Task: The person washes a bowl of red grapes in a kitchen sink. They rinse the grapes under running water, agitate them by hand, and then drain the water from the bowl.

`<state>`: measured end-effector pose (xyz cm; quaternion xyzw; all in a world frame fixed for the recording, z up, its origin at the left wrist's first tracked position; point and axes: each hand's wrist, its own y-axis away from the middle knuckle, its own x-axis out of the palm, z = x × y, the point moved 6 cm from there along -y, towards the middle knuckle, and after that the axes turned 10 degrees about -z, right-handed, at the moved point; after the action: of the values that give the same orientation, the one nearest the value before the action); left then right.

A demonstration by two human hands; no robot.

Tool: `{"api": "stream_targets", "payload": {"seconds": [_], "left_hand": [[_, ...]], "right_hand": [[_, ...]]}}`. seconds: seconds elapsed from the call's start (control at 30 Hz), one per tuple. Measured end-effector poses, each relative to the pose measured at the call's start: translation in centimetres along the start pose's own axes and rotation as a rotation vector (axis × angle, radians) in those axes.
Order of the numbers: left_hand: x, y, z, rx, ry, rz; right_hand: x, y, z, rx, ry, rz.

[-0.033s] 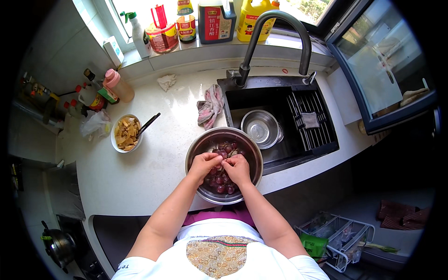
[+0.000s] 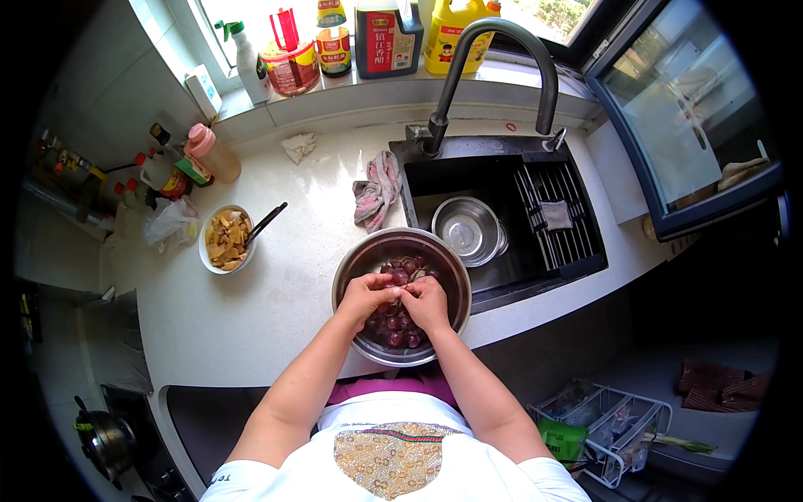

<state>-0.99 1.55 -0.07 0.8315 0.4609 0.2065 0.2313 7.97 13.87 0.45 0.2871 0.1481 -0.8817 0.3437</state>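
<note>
A steel bowl stands at the counter's front edge with dark red grapes in it. Over the bowl, my left hand is closed, thumb and fingers pinched together among the grapes. Close against it, my right hand pinches too, so the fingertips of both hands meet at the bunch. The exact grape or stem between the fingertips is mostly hidden by the fingers. More grapes show above and below my hands.
Right of the bowl is a black sink holding a smaller steel pot, under a curved faucet. A crumpled cloth lies behind the bowl. Left stands a white food bowl with black chopsticks. Bottles line the wall.
My fingertips have shifted slightly, with the left fingers tilting a little over the grapes. The bowl and everything around it stay where they were.
</note>
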Motion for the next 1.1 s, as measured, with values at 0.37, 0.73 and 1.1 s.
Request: {"api": "stream_targets", "payload": {"seconds": [0.37,0.73,1.1], "left_hand": [[-0.4,-1.3,1.4,-0.065,-0.066,0.006],[-1.2,-2.9,3.1,-0.063,-0.172,-0.088],[-0.4,1.7,-1.5,0.213,-1.006,0.001]], "right_hand": [[-0.1,0.0,0.3,-0.028,-0.043,0.001],[0.2,0.3,0.7,-0.035,-0.031,0.010],[-0.6,1.1,2.6,-0.111,0.112,-0.025]]}}
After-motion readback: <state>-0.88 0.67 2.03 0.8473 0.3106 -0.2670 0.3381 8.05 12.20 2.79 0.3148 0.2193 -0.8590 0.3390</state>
